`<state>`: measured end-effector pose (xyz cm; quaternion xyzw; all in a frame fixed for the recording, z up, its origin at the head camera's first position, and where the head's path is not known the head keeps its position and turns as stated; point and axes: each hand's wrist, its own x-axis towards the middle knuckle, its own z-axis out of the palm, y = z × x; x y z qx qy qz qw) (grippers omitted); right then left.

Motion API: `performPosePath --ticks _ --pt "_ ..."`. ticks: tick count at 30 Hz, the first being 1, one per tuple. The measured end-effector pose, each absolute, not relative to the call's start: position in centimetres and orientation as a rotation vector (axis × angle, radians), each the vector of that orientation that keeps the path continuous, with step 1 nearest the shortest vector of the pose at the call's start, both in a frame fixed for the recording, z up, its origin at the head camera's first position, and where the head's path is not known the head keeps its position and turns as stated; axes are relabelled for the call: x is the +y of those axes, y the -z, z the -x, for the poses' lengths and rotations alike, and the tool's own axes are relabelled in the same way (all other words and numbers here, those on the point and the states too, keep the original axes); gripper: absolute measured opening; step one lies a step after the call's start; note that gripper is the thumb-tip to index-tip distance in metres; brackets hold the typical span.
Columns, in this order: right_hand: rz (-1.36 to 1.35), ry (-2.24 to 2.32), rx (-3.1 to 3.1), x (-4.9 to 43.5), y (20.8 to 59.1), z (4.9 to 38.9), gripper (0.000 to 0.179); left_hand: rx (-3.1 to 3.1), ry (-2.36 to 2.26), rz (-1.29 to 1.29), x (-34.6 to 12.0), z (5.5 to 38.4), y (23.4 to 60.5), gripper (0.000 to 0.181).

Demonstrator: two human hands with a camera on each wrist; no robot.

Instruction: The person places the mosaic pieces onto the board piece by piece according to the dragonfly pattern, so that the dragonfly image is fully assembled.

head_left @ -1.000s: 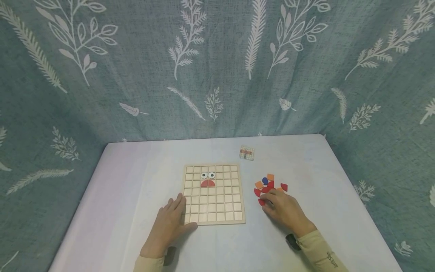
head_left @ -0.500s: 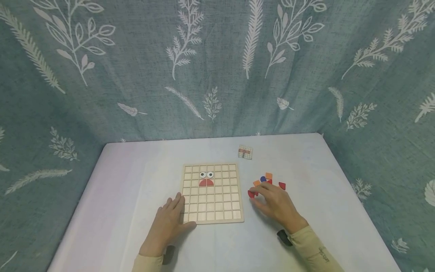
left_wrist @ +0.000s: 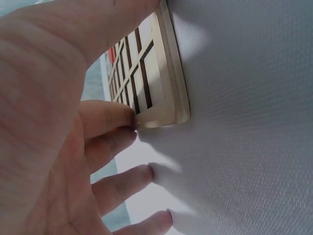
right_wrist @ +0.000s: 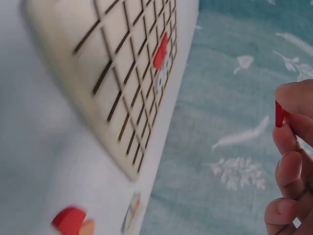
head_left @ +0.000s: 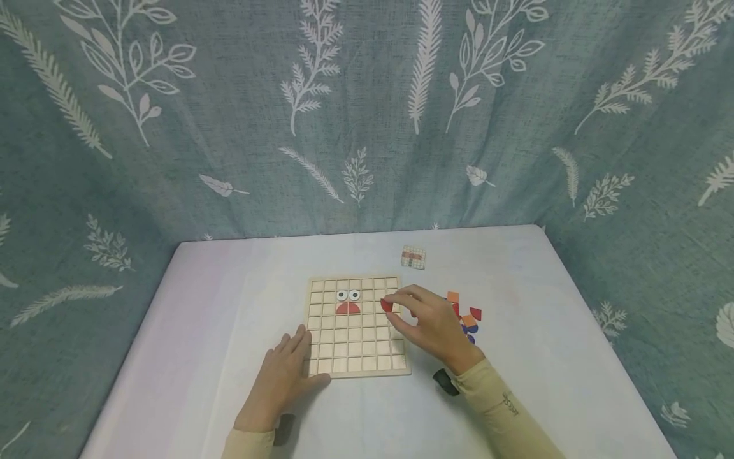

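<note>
A wooden grid board [head_left: 355, 350] lies flat on the white table. Two round eye tiles [head_left: 354, 295] sit in its upper cells, with two red quarter-circle tiles [head_left: 342, 308] directly beneath. At the lower left corner, my left hand [head_left: 285, 376] rests with fairly straight fingers against the side and its thumb by the front edge; the left wrist view shows fingertips [left_wrist: 131, 118] touching the frame. Between thumb and forefinger, my right hand [head_left: 427, 322] pinches another red quarter-circle tile [head_left: 387, 306] over the board's right columns. Seen edge-on from the right wrist, that pinched tile [right_wrist: 279, 114] looks thin.
Loose tiles lie right of the board, partly hidden by my right hand: orange squares [head_left: 453, 297], red pieces [head_left: 476, 313] and blue pieces [head_left: 473, 329]. A small card with a printed grid pattern [head_left: 413, 257] lies behind. A patterned curtain [head_left: 246, 159] surrounds the table's back and sides.
My right hand has picked a red quarter-circle tile from the loose pieces and carried it left and away from me, over the board. My left hand stays in place.
</note>
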<state>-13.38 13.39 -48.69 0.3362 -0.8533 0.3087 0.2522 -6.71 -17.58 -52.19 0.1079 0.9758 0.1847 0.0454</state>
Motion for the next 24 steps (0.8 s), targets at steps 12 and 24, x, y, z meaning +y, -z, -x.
performPosePath --ticks 12,24 --pt "-0.974 -0.83 -2.313 9.2 49.0 14.6 0.028 2.952 -0.562 -0.307 -17.6 6.8 52.0 0.096" --pt "-1.065 -0.872 -2.303 6.2 51.4 15.4 0.026 2.975 -0.556 -0.346 -17.6 6.8 52.0 0.095"
